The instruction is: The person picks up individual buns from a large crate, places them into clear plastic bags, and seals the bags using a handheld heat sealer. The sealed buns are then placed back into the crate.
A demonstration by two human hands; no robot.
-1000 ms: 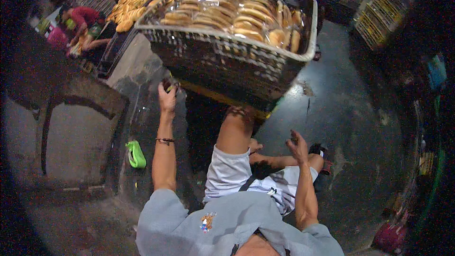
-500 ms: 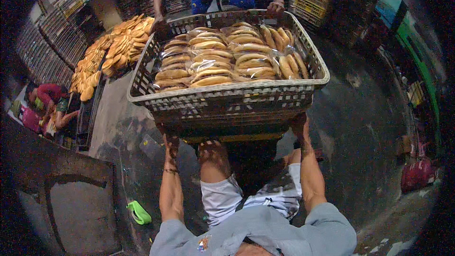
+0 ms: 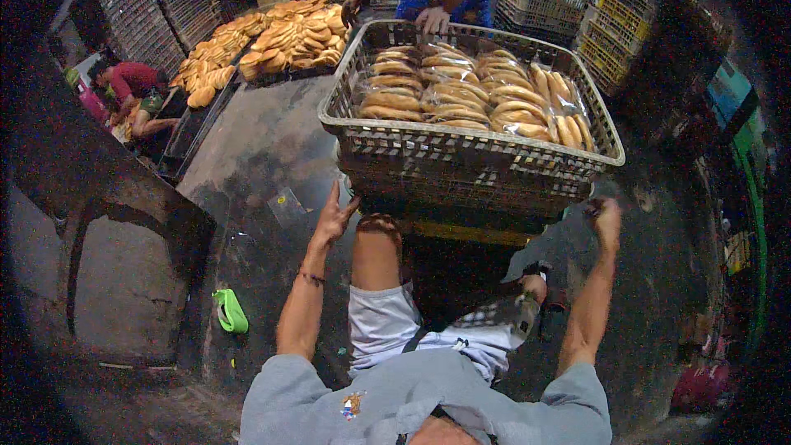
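Fingers of left hand (image 3: 333, 216) spread, right hand (image 3: 607, 216) seemingly curled, beside crate (image 3: 461, 151).

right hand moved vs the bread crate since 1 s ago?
Yes. The right hand went from low beside the thigh up to the right lower edge of the bread crate; contact is unclear.

Head-worn fisheye, looking steeply down, dim edges

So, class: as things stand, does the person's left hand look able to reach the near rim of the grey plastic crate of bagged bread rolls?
Probably yes. The left hand is open and raised just below the near left corner of the grey plastic crate, with nothing between them. The raised knee sits beside it, not in its path.
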